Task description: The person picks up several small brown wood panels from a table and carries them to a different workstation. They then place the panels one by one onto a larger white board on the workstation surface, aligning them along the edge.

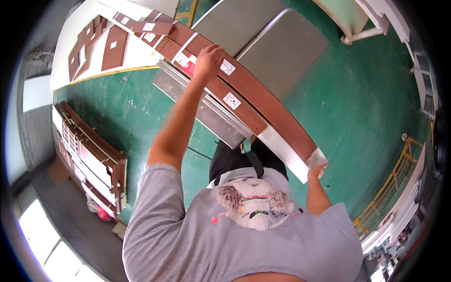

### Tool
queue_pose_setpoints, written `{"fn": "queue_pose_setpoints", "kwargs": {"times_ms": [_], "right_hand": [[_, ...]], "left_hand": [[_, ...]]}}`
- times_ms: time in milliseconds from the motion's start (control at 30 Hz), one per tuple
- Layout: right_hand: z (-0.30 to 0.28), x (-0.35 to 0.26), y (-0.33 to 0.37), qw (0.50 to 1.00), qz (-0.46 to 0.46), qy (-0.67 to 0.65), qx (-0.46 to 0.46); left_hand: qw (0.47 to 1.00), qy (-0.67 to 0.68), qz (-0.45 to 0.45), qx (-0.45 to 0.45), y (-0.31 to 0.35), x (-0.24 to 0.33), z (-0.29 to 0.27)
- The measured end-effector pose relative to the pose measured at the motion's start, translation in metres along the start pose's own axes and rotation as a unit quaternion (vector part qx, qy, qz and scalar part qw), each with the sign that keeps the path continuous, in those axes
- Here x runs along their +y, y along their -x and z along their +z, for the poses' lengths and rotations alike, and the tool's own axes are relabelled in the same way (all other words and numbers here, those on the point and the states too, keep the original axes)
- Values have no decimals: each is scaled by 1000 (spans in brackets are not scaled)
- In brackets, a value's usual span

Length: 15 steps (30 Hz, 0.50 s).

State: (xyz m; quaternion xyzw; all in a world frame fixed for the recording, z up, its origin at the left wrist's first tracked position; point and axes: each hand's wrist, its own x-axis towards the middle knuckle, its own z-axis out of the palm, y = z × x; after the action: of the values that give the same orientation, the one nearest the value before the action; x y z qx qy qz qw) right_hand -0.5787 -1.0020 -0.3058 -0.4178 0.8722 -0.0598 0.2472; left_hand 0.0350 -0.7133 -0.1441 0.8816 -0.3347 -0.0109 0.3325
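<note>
Long reddish-brown panels [277, 117] lie side by side, slanting from the upper left down to the right in front of me. My left hand [209, 61] is bent over the panels, its fingers together and curled down at the seam, beside white paper labels. A red-and-white label [187, 63] is next to its wrist. A white wrapping sheet [284, 148] runs along the near edge and end of the panels. At that right end, my right hand [317, 171] grips the white sheet at the corner; its fingers are partly hidden.
Grey metal sheets [218, 120] lie under the panels' near side, and large grey boards [282, 51] lie beyond. Brown pieces rest on a white table [96, 66] at the far left. A strapped stack of panels [91, 155] stands left. Yellow railing [387, 188] is at the right.
</note>
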Motion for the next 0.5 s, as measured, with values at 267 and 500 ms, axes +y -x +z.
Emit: {"fn": "queue_pose_setpoints", "kwargs": {"times_ms": [267,500], "right_hand": [[1,13,-21,998,-56,-6,-2],[-2,9,-24,998,-53,29,-1]], "left_hand": [[854,-391,85,-332,-82,4,30],[880,-342,91,-316,-67,-11,30]]}}
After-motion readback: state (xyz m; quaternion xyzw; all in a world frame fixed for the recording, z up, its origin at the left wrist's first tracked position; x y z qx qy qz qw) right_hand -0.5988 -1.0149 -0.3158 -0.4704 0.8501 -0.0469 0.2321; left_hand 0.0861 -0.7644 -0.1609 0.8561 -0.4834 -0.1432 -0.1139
